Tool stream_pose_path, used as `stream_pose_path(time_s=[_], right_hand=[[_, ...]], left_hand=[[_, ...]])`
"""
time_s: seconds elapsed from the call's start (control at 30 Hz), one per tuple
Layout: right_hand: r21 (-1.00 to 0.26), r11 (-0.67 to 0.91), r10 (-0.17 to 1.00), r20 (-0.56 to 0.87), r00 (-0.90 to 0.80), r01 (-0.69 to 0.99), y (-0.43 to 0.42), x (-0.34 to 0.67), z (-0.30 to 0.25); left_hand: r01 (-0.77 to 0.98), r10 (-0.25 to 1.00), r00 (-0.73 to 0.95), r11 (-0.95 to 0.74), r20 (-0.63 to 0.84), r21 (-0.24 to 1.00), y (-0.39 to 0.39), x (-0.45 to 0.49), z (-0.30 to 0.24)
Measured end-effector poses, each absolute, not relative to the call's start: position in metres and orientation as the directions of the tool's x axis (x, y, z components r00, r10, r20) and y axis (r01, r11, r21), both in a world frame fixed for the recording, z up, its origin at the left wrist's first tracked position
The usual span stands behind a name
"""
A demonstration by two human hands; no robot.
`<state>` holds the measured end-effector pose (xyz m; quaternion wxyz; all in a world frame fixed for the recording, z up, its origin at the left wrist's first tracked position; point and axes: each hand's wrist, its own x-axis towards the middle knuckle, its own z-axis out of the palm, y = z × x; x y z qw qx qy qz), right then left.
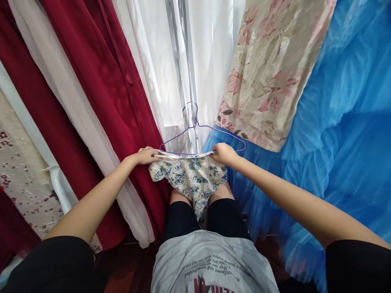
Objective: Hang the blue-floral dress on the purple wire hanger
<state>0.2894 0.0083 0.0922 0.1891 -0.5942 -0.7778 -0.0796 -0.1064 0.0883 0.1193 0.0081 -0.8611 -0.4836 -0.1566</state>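
A small floral garment (191, 177) in white, blue and yellow is stretched out at its waistband between my two hands. My left hand (147, 155) grips the band's left end and my right hand (224, 153) grips its right end. A purple wire hanger (202, 127) hangs by its hook from a metal pole (186, 81) just behind the garment. The band lies along the hanger's lower bar. The cloth droops down over my legs.
Hanging clothes surround me: dark red dresses (104, 73) and white sheer fabric (146, 49) on the left, a pink floral fabric (269, 69) at the upper right, a blue tulle skirt (342, 134) on the right. The floor below is dark wood.
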Motion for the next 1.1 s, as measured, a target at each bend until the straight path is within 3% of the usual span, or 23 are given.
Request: stream_pose_path(time_s=[0.1,0.23,0.37,0.53,0.6,0.7,0.77,1.0,1.1], right_hand=[[-0.09,0.29,0.893,0.385,-0.236,0.953,0.006,0.287,0.093],[-0.092,0.329,0.882,0.386,-0.271,0.94,0.004,0.289,0.094],[-0.103,0.377,0.871,0.378,-0.314,0.92,0.003,0.29,0.093],[-0.132,0.398,0.857,0.407,-0.316,0.908,-0.004,0.304,0.087],[-0.188,0.398,0.836,0.478,-0.27,0.898,-0.008,0.319,0.083],[-0.369,0.397,0.771,0.631,-0.087,0.841,-0.008,0.349,0.076],[-0.452,0.39,0.754,0.657,0.004,0.802,-0.004,0.366,0.076],[-0.414,0.386,0.802,0.592,-0.078,0.824,0.001,0.392,0.113],[-0.654,0.424,0.9,0.383,-0.208,0.627,-0.009,0.404,0.131]], left_hand=[[0.843,0.817,0.516,-0.538,0.256,0.017,0.084,-0.107,0.131],[0.754,0.685,0.6,-0.656,0.413,-0.008,0.076,-0.089,0.15],[0.6,0.583,0.602,-0.781,0.545,0.172,0.069,-0.047,0.152],[0.599,0.607,0.328,-0.726,0.724,0.338,0.054,-0.008,0.136],[0.6,0.589,0.273,-0.722,0.76,0.344,0.049,-0.005,0.129],[0.603,0.577,0.245,-0.72,0.779,0.343,0.045,-0.005,0.122],[0.611,0.575,0.237,-0.715,0.783,0.34,0.045,-0.003,0.119],[0.715,0.564,0.27,-0.66,0.781,0.229,0.049,-0.018,0.12],[0.722,0.64,0.28,-0.632,0.716,0.282,0.051,-0.04,0.117]])
